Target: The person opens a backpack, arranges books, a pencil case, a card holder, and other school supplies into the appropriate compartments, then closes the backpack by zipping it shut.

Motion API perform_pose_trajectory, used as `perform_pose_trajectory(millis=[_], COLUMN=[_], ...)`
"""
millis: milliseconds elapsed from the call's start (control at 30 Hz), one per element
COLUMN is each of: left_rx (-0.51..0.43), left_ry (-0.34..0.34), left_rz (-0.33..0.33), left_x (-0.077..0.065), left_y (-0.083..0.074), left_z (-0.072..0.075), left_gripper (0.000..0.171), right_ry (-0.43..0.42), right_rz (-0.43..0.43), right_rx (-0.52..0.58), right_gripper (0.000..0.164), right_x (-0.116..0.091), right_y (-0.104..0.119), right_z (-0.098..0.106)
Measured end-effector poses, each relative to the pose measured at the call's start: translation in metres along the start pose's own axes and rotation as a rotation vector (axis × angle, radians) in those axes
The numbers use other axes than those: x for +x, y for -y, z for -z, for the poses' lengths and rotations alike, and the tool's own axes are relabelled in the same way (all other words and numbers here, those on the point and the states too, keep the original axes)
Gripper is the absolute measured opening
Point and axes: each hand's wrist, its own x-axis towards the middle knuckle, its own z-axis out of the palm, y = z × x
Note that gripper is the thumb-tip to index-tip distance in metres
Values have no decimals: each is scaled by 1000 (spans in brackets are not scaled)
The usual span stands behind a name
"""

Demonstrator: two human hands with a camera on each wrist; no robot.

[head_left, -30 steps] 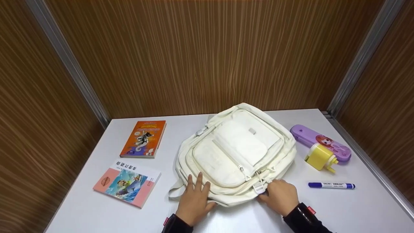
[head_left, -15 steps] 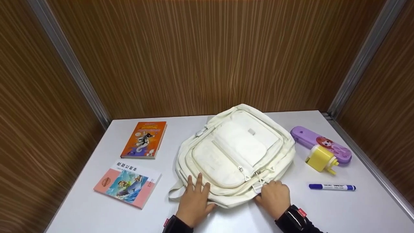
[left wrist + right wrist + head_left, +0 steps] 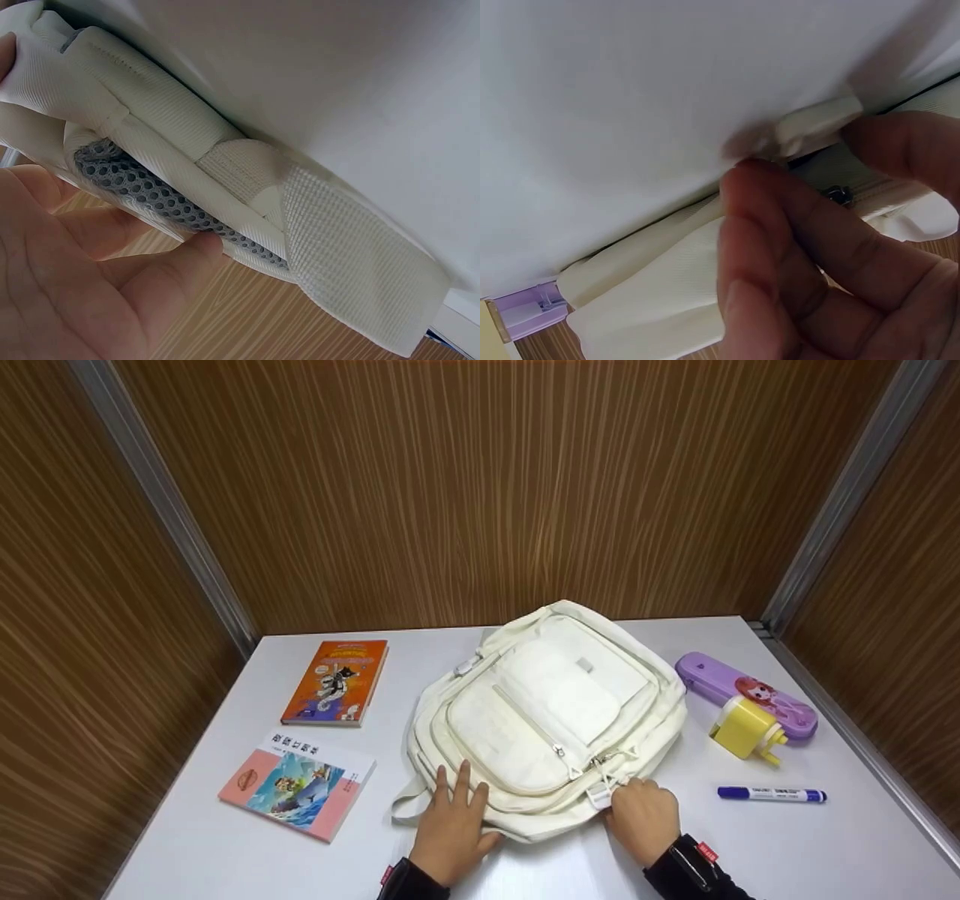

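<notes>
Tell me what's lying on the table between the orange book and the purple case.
In the head view, the cream backpack lies between the orange book and the purple case; bare table separates book and backpack.

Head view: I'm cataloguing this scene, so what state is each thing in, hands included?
Backpack, lying front up; main opening's state unclear
Orange book, closed, flat
Pink book, closed, flat
Purple case, closed
Yellow sharpener, beside the case; contact unclear
Marker, capped, lying
Left hand, fingers spread, touching backpack
Right hand, fingers curled at backpack's edge
</notes>
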Motion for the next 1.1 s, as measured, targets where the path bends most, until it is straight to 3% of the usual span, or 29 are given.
perform_pose_trajectory(millis=[333, 667, 867, 1100], left_rx=[-13, -50, -99, -123], left_ry=[16, 57, 82, 52], left_rz=[1, -4, -19, -9], left_x=[0, 0, -1, -1], left_y=[0, 3, 9, 13], left_z=[2, 3, 5, 9], left_gripper=[71, 76, 81, 81], right_ry=[30, -21, 51, 245], right_rz=[-2, 17, 21, -28], right_rx=[27, 49, 110, 237], right_gripper=[19, 21, 22, 34], right_x=[1, 0, -5, -10], right_y=[-2, -11, -22, -33], right_z=[3, 5, 12, 28])
